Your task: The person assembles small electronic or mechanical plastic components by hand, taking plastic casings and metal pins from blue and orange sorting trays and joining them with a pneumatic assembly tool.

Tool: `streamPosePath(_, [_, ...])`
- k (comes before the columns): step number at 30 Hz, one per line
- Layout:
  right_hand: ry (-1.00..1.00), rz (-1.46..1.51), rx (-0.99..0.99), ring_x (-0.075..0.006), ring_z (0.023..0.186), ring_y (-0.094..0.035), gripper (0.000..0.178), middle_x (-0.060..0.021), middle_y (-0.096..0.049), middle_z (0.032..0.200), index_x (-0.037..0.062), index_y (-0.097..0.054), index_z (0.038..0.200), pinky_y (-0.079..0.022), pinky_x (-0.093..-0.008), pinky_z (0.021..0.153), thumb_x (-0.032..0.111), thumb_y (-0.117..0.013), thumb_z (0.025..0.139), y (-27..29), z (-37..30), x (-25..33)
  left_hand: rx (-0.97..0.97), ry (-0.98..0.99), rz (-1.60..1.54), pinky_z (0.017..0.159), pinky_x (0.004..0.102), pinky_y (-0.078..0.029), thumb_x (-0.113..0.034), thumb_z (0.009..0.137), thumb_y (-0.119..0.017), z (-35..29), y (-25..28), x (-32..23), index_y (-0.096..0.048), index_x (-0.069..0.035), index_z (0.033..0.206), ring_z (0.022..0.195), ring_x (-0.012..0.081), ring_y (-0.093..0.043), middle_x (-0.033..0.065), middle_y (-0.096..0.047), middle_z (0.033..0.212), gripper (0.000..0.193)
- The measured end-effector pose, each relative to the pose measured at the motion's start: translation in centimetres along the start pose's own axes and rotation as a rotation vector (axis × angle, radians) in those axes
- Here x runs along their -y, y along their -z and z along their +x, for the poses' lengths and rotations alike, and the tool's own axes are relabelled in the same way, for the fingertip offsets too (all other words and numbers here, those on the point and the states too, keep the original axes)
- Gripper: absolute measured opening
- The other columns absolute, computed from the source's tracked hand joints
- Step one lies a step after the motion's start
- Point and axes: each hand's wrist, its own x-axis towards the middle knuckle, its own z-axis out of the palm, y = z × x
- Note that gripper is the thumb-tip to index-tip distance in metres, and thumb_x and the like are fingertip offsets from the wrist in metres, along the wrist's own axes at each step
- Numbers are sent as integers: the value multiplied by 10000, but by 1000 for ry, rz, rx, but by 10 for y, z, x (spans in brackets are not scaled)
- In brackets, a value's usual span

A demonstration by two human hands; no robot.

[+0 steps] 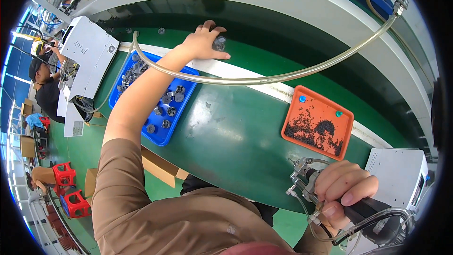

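My left hand (204,42) reaches across to the green strip beyond the white rail. Its thumb and fingers are spread around a small round grey metal part (219,43), with visible gaps between thumb, fingers and part. Below that forearm lies a blue tray (163,138) with several similar round parts (171,111), partly hidden by the arm. At the lower right my right hand (347,186) is wrapped round a black-handled pneumatic screwdriver (373,215) with metal fittings and clear hoses; its tip points up and left, above the table edge.
An orange tray (306,99) holds many small black screws and two small coloured pieces. A clear hose (255,81) arches over the green table (226,127). White machine boxes stand left (89,52) and right (396,170). Other people sit working at far left, near red stools (64,174).
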Motion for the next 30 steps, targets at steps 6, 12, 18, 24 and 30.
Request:
streamPosePath(6, [-48,88,-40,-204,446,-548,399,-52,-589,582,65,-560,971,-477,-324,443,-54,-849,721,-2,-5,2,-53,339,102,1114,525,-456,-775,796,-681,-5,-14,-8,-392,-182,1577,1422,456,-426,234,-354,1570,1022])
streamPosePath(12, [-58,67,-88,-209,439,-541,405,-57,-587,577,64,-557,968,-467,-330,439,-60,-847,714,-7,-5,10,-261,256,-13,925,492,-580,-699,861,-660,17,-26,-5,-468,-112,1500,1166,429,-658,217,-514,1432,889])
streamPosePath(18, [-57,97,-43,-213,456,-553,399,-61,-593,587,68,-556,979,-467,-334,447,-55,-843,730,-6,-6,10,-334,287,-61,876,487,-575,-419,932,-667,34,-37,15,-597,-98,1281,1018,413,-693,181,-601,1257,479])
streamPosePath(24, [-79,97,-49,-214,480,-575,408,-60,-616,622,74,-560,1016,-483,-343,467,-72,-826,743,-8,-11,20,-319,288,-78,873,475,-571,-277,901,-668,43,-37,3,-608,-68,1213,1013,402,-689,193,-623,1195,381])
streamPosePath(30, [-96,105,-24,-223,496,-590,425,-65,-622,633,79,-560,1030,-489,-343,481,-89,-816,736,-7,-13,24,-339,63,-254,936,431,-536,-218,882,-684,35,-26,-17,-656,2,1142,1038,386,-678,230,-669,1120,342])
